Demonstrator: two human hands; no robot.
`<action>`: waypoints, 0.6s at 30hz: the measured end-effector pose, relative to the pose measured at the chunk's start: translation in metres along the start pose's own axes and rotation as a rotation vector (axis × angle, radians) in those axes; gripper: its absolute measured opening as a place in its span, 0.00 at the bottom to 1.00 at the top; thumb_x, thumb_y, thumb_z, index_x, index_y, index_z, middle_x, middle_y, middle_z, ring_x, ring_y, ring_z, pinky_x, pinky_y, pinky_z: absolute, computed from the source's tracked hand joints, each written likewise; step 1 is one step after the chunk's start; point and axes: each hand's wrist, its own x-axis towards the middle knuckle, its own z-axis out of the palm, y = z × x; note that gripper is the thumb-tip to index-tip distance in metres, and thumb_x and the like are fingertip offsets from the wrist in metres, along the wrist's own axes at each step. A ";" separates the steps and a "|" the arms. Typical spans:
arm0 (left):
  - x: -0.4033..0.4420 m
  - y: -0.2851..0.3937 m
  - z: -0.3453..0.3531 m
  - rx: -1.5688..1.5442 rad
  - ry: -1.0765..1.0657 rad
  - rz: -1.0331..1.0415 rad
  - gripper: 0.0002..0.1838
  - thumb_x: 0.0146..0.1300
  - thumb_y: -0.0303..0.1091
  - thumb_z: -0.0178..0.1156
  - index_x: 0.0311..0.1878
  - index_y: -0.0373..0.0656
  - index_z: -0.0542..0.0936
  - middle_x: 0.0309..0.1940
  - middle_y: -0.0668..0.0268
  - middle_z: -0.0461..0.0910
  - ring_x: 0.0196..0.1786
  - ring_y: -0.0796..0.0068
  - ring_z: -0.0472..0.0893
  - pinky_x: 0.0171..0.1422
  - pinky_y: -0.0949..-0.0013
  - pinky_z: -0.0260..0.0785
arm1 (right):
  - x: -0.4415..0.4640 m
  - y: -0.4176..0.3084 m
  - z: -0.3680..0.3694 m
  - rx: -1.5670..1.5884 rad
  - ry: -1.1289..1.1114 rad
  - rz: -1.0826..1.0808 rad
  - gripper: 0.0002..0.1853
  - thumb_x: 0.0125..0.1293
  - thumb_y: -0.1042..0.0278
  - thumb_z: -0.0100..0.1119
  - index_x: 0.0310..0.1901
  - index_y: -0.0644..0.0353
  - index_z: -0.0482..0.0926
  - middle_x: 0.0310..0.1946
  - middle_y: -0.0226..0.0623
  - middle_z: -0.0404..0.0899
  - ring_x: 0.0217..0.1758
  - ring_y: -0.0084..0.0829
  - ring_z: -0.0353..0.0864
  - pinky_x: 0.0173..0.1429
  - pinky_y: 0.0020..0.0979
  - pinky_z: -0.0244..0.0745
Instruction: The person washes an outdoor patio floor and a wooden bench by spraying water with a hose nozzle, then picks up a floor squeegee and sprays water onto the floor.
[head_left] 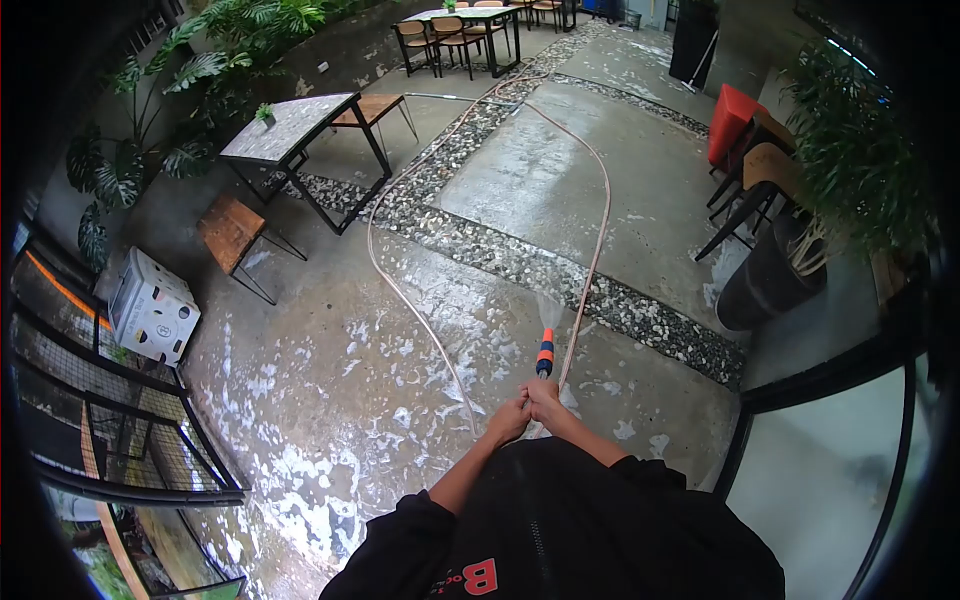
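Note:
An orange and dark-blue hose nozzle points away from me and sprays water toward the pebble strip. My right hand is closed around the hose end just behind it. Pressed against that hand, my left hand is closed on the hose too; the exact grip of its fingers is hidden. The pale pink hose lies in a long loop over the floor, one side passing close by my right hand. White foam patches cover the wet concrete floor, thickest at the lower left.
To the left are a table, a wooden stool, a white patterned box and an open glass door. A large dark planter and bar chairs stand right. The pebble strip crosses the floor ahead.

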 end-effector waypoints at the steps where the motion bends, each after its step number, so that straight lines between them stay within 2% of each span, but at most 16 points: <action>1: 0.001 0.002 0.001 0.008 -0.007 0.000 0.23 0.53 0.45 0.41 0.43 0.35 0.70 0.35 0.43 0.72 0.40 0.47 0.71 0.46 0.57 0.62 | -0.004 -0.005 -0.003 0.014 0.008 0.010 0.05 0.42 0.84 0.49 0.16 0.64 0.65 0.11 0.31 0.65 0.12 0.21 0.64 0.12 0.24 0.53; 6: 0.005 0.016 0.002 0.051 -0.019 0.032 0.23 0.53 0.46 0.41 0.43 0.35 0.71 0.35 0.43 0.72 0.41 0.47 0.71 0.46 0.58 0.62 | 0.006 -0.007 -0.013 0.053 0.003 -0.044 0.05 0.42 0.84 0.48 0.17 0.65 0.65 0.11 0.32 0.64 0.11 0.21 0.63 0.12 0.25 0.52; 9: 0.009 0.017 0.005 0.039 -0.038 0.004 0.24 0.53 0.46 0.42 0.43 0.35 0.71 0.36 0.44 0.72 0.42 0.48 0.71 0.46 0.58 0.62 | 0.005 -0.011 -0.016 0.084 0.045 0.002 0.04 0.43 0.85 0.48 0.18 0.67 0.65 0.12 0.33 0.64 0.11 0.23 0.63 0.12 0.26 0.52; 11: 0.012 0.012 0.008 0.011 -0.045 0.000 0.24 0.53 0.46 0.42 0.43 0.35 0.71 0.36 0.44 0.72 0.42 0.49 0.72 0.47 0.58 0.62 | 0.025 0.003 -0.018 0.204 -0.074 0.036 0.03 0.43 0.85 0.47 0.19 0.67 0.65 0.13 0.35 0.65 0.12 0.24 0.63 0.12 0.27 0.53; 18: 0.016 0.004 0.009 0.031 -0.019 0.014 0.23 0.53 0.45 0.42 0.42 0.35 0.72 0.36 0.44 0.72 0.42 0.49 0.72 0.46 0.58 0.63 | -0.001 -0.018 -0.012 0.074 0.019 0.030 0.03 0.43 0.84 0.48 0.18 0.68 0.66 0.12 0.35 0.65 0.13 0.25 0.64 0.13 0.28 0.54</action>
